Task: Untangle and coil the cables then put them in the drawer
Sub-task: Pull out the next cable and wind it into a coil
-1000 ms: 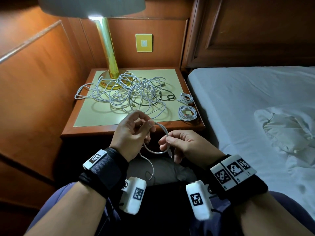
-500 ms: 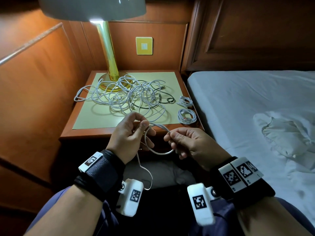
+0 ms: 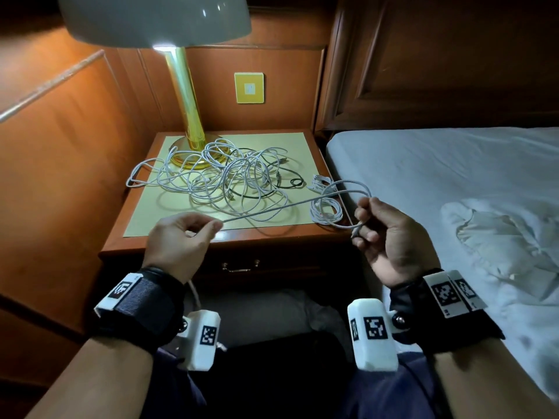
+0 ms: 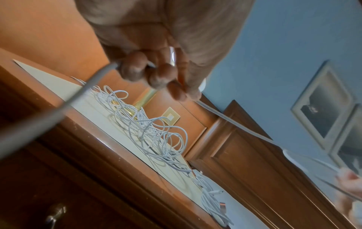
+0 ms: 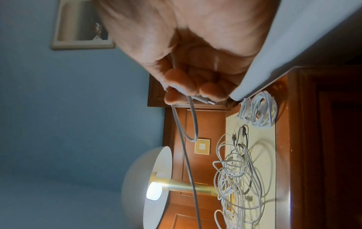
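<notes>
One white cable (image 3: 281, 207) stretches between my hands above the nightstand's front edge. My left hand (image 3: 193, 234) pinches it between thumb and fingers, and the slack hangs down past my wrist. My right hand (image 3: 367, 225) grips the plug end with a small loop (image 3: 348, 189) standing up from the fingers (image 5: 176, 82). A tangle of white and black cables (image 3: 223, 176) lies on the nightstand (image 3: 169, 246). Two coiled white cables (image 3: 326, 210) sit at its right edge. The drawer (image 3: 242, 267) under the top is closed.
A brass lamp (image 3: 184, 95) with a white shade stands at the back left of the nightstand, its base under the tangle. A bed with a white sheet (image 3: 438, 182) runs along the right. Wood panelling closes in the left and the back.
My hands have moved apart, the left going left and the right going right. The cable between them has been drawn out from a small loop into a long, nearly straight run.
</notes>
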Demonstrator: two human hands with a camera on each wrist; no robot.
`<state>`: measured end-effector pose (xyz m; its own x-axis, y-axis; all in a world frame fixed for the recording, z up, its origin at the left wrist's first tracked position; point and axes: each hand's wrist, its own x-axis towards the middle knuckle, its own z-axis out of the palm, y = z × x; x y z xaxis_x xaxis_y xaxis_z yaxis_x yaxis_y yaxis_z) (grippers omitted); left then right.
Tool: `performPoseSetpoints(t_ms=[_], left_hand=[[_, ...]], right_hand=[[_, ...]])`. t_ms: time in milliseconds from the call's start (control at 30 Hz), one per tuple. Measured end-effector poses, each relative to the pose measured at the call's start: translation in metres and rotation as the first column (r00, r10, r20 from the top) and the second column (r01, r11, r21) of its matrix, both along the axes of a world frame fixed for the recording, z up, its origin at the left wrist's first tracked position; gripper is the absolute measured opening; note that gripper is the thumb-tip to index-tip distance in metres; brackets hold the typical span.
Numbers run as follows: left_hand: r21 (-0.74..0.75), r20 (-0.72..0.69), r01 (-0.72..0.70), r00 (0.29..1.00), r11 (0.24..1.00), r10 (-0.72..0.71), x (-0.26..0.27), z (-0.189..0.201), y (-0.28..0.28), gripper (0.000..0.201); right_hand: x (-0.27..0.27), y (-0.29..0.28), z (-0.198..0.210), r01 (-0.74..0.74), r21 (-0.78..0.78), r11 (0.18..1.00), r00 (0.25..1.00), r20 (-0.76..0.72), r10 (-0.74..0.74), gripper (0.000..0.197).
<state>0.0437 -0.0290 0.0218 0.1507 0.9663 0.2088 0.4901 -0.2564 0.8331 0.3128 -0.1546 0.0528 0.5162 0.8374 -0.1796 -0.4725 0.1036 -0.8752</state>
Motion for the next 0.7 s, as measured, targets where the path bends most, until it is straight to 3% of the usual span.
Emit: performPoseSetpoints(t_ms=[67, 167, 333, 400, 533, 700], left_hand=[[0.022, -0.043, -0.107, 0.993, 0.994, 0.108, -0.003, 0.000, 0.000, 0.013], [0.073, -0.093, -0.094, 0.991, 0.993, 0.101, 0.005, 0.001, -0.008, 0.017], [0.190, -0.191, 0.131, 0.977, 0.973, -0.094, 0.023, -0.004, -0.022, 0.016], [0.214, -0.227, 0.221, 0.959, 0.952, -0.172, 0.029, -0.007, -0.027, 0.013], [0.249, -0.181, 0.376, 0.923, 0.892, -0.339, 0.036, -0.009, -0.035, 0.010], [0.274, -0.132, 0.482, 0.876, 0.832, -0.464, 0.038, -0.008, -0.037, 0.006]], right_hand=[[-0.003, 0.001, -0.003, 0.031, 0.018, 0.999, 0.997, 0.074, -0.033, 0.022], [-0.013, 0.001, -0.008, 0.033, 0.037, 0.999, 0.956, 0.289, -0.042, 0.025], [-0.025, -0.004, -0.010, 0.009, -0.006, 1.000, 0.717, 0.697, -0.003, 0.022], [-0.029, -0.005, -0.011, 0.003, -0.005, 1.000, 0.669, 0.743, 0.002, 0.020], [-0.032, -0.003, -0.014, -0.007, -0.006, 1.000, 0.648, 0.762, 0.009, 0.017], [-0.036, -0.002, -0.016, -0.033, -0.032, 0.999, 0.590, 0.806, 0.046, 0.015]])
